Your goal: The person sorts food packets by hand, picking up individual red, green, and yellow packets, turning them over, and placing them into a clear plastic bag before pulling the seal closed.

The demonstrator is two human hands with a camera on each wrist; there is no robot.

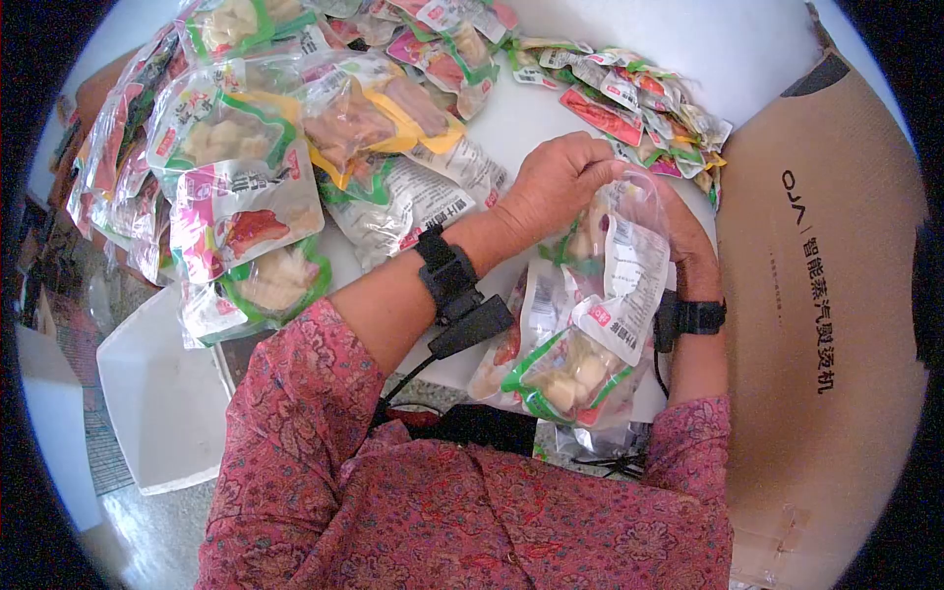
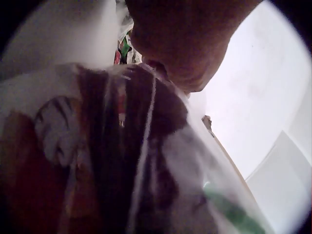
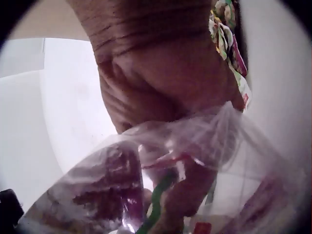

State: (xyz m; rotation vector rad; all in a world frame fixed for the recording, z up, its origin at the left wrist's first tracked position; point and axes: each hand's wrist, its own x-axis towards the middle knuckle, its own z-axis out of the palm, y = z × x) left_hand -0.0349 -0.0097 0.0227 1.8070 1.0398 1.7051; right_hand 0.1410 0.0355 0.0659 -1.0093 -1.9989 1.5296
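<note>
A clear plastic bag (image 1: pixel 644 192) full of snack packets hangs upright between the two hands, close in front of the person's body. The left hand (image 1: pixel 556 187) pinches the bag's top edge with curled fingers. On the other side the right hand (image 1: pixel 688 231) grips the bag near its mouth, its fingers partly hidden behind the plastic. A white printed packet (image 1: pixel 629 280) and a green-edged packet (image 1: pixel 570 379) of pale pieces show through the film. In the right wrist view the bag (image 3: pixel 97 185) drapes below the right hand (image 3: pixel 165 73).
Several filled clear bags (image 1: pixel 246 197) are heaped on the white table (image 1: pixel 536 113) at the left. Loose packets (image 1: pixel 629 98) lie in a pile at the back. A tall cardboard box (image 1: pixel 816 324) stands along the right, and a white foam box (image 1: pixel 162 393) sits at lower left.
</note>
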